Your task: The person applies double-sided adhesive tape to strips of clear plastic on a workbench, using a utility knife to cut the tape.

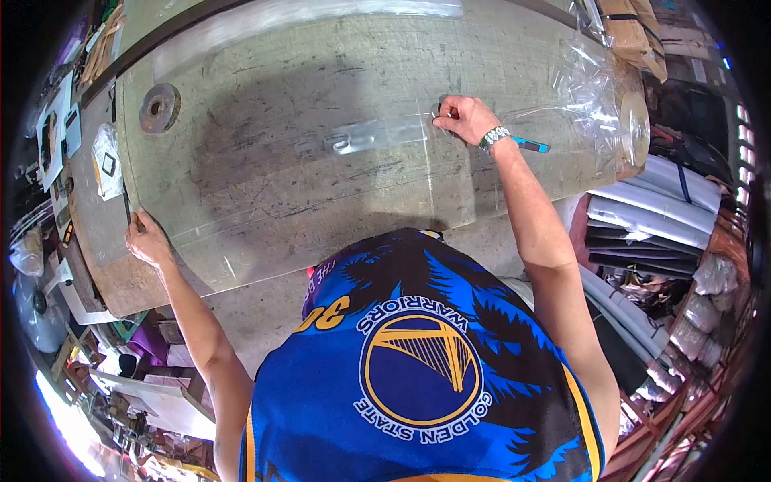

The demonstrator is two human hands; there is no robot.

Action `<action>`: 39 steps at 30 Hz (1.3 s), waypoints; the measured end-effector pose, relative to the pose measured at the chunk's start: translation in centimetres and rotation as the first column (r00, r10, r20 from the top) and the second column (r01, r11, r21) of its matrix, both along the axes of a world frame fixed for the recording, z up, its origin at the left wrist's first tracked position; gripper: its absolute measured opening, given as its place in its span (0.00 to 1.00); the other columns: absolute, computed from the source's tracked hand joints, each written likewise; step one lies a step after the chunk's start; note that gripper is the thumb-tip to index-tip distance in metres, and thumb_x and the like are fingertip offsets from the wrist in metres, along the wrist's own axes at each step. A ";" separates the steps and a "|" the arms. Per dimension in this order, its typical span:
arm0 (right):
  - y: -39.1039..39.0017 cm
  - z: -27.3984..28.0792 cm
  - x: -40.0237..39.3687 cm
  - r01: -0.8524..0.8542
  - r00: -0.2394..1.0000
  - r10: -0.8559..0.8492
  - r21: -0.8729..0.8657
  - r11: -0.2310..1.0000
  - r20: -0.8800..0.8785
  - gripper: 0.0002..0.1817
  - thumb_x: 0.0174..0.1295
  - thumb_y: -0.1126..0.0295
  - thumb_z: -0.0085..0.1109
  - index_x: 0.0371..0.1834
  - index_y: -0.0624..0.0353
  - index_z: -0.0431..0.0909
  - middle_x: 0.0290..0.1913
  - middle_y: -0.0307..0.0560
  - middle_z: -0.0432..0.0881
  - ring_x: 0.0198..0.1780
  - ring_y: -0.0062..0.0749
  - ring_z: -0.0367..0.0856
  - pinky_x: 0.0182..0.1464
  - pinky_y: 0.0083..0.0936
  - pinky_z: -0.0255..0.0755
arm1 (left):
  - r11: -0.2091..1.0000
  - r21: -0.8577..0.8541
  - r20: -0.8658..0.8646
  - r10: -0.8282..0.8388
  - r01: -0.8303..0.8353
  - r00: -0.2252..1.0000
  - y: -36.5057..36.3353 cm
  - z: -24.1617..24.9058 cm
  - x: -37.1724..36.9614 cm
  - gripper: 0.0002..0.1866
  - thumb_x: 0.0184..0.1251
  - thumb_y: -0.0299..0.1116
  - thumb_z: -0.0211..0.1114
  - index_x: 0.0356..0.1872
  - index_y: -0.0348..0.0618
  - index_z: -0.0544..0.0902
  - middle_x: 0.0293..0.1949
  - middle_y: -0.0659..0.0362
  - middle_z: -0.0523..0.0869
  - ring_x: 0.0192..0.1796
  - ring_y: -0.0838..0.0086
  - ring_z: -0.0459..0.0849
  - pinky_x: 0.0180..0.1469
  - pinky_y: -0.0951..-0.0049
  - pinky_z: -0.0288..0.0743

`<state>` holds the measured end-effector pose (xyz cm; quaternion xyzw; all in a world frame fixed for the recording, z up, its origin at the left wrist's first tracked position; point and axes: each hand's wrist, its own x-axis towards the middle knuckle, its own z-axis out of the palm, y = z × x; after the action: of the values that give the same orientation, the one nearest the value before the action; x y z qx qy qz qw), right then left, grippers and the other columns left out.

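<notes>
A clear plastic sheet lies over the worn grey worktable, reflecting light near its middle. At the sheet's left side my left hand has its fingers closed at the edge, beside a thin dark strip. Over toward the right, my right hand is closed in a pinch just above the table surface. Some small dark thing shows at its fingertips, too little to name. Partly behind my right wrist, which wears a metal-banded watch, lies a blue utility knife.
A round metal disc with a centre hole rests on the table's upper left. Crumpled clear film gathers at the right end near a cardboard package. Rolls of sheet material are stacked to the right. A small plastic bag lies left.
</notes>
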<state>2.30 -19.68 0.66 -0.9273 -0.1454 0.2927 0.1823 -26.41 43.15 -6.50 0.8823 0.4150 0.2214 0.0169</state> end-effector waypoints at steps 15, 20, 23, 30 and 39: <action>-0.7 -0.8 0.4 -0.016 1.000 0.018 -0.089 0.996 0.024 0.18 0.58 0.52 0.76 0.39 0.53 0.85 0.40 0.49 0.90 0.48 0.48 0.88 0.51 0.43 0.79 | 0.994 0.112 0.008 0.006 -0.007 1.000 2.8 -2.4 -0.2 0.28 0.70 0.54 0.66 0.50 0.33 0.86 0.47 0.42 0.90 0.52 0.47 0.86 0.58 0.48 0.76; -1.1 -1.5 0.7 -0.038 0.998 0.042 -0.087 0.995 0.038 0.18 0.58 0.50 0.76 0.41 0.50 0.85 0.43 0.46 0.90 0.52 0.46 0.87 0.54 0.43 0.79 | 0.959 0.115 0.152 -0.275 0.260 0.949 -16.9 4.3 10.2 0.23 0.66 0.46 0.72 0.52 0.37 0.88 0.50 0.45 0.89 0.58 0.53 0.84 0.63 0.48 0.73; -1.0 -1.7 0.6 -0.027 0.999 0.029 -0.097 0.995 0.019 0.19 0.59 0.49 0.75 0.43 0.48 0.84 0.49 0.44 0.89 0.57 0.44 0.85 0.57 0.45 0.78 | 0.548 -0.276 0.163 -0.783 0.789 0.601 -32.5 7.4 16.7 0.20 0.60 0.38 0.75 0.55 0.52 0.89 0.67 0.52 0.82 0.73 0.53 0.71 0.76 0.51 0.61; -1.3 -2.0 0.3 -0.088 0.993 0.095 -0.101 0.991 0.064 0.23 0.62 0.47 0.71 0.55 0.45 0.83 0.58 0.45 0.86 0.64 0.45 0.83 0.63 0.46 0.76 | 0.082 -0.564 -0.024 -0.996 0.822 0.083 -43.9 5.1 24.4 0.24 0.58 0.28 0.75 0.56 0.68 0.88 0.83 0.58 0.62 0.84 0.47 0.51 0.82 0.45 0.48; -2.3 -2.5 0.4 -0.136 0.986 0.139 -0.040 0.990 0.094 0.29 0.61 0.47 0.72 0.62 0.48 0.81 0.61 0.49 0.85 0.64 0.48 0.83 0.65 0.47 0.74 | 0.100 -0.594 -0.190 -0.982 0.798 -0.018 -43.6 6.3 25.9 0.26 0.56 0.33 0.79 0.57 0.74 0.90 0.83 0.62 0.61 0.85 0.46 0.49 0.82 0.43 0.48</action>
<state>2.71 -22.00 -1.79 -0.9311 -0.2127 0.2619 0.1391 -0.54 -0.43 -0.18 0.9343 -0.2517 -0.1817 0.1751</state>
